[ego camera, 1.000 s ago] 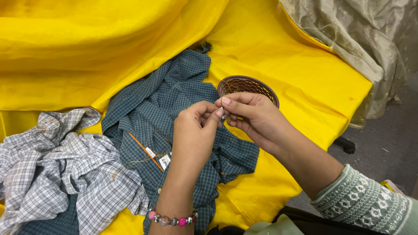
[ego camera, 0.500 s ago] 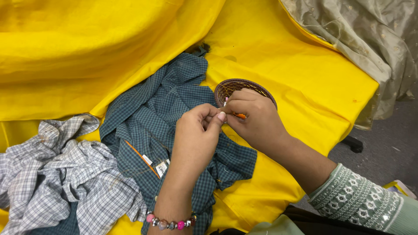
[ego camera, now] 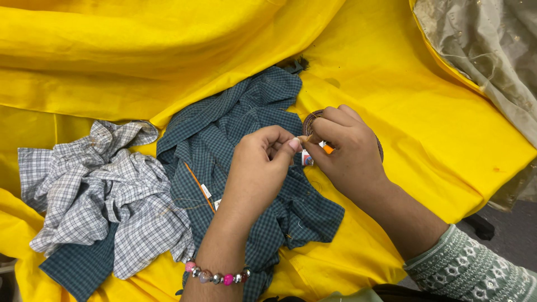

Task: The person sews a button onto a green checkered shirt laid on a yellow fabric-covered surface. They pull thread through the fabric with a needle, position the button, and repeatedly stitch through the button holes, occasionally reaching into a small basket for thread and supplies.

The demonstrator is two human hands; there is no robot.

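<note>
Your left hand [ego camera: 260, 162] is curled, thumb and forefinger pressed together in a pinch at the tip. What sits between them is too small to make out; it may be a thread end or a needle, I cannot tell which. Your right hand [ego camera: 347, 148] meets it from the other side, fingers bunched, pinching a small tan item at the point where the two hands touch. Holding both pinches tip to tip keeps the small work steady and close under your eyes.

Under the right hand lies a small woven basket [ego camera: 309, 118], dark brown, mostly covered by your palm. A bit of white and orange, probably a small spool or packet, shows at its near edge. It sits right under the working hand, so supplies stay within a finger's reach.

A beaded bracelet [ego camera: 218, 276] circles your left wrist. Your right forearm ends in a pale green embroidered sleeve [ego camera: 475, 268].

Below both hands, the dark green checked shirt [ego camera: 240, 140] lies crumpled, inside of the collar up, with an orange trim line and small white labels showing. Just left of it, touching, is a grey and white checked shirt [ego camera: 100, 190], bunched up. Both rest on yellow cloth [ego camera: 140, 50], which drapes the whole surface. A beige sheer fabric [ego camera: 481, 33] hangs at the upper right.
</note>
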